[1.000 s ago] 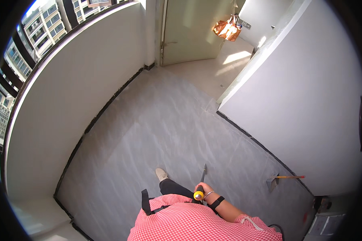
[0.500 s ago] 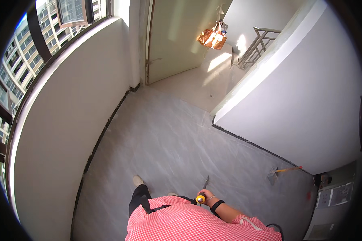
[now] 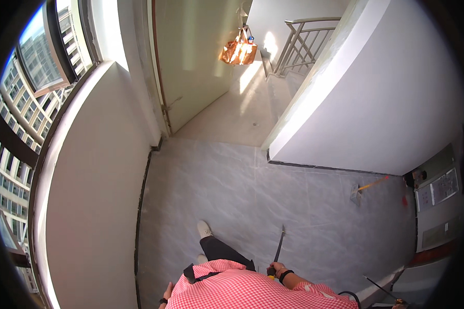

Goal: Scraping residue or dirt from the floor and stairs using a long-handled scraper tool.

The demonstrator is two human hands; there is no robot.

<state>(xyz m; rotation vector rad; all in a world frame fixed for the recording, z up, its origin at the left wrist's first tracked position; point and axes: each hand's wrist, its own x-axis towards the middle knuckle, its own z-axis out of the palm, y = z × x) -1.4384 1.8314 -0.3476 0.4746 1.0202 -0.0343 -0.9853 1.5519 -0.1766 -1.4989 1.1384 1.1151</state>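
My right hand (image 3: 278, 268) is closed round the handle of a long tool (image 3: 279, 248) with a yellow and black grip and a dark straight shaft. The shaft points ahead and down over the grey floor; its tip looks lighter and flat, but its exact kind is unclear. Low at the left, beside the pink checked shirt (image 3: 232, 288), my left hand (image 3: 168, 291) hangs partly in view. Its fingers look loosely stretched, with nothing visible in them. A dark band circles each wrist.
Marbled grey floor (image 3: 216, 180) runs to an open pale green door (image 3: 196, 67), where an orange bag (image 3: 239, 50) hangs. Beyond stands a metal stair railing (image 3: 304, 46). Walls flank both sides, with an open window (image 3: 44, 51) at left. A yellow-handled dustpan-like tool (image 3: 357, 194) lies right.
My view has turned and moved forward toward the doorway. My left hand has come into view at the lower left. The tool in my right hand now shows more of its shaft.
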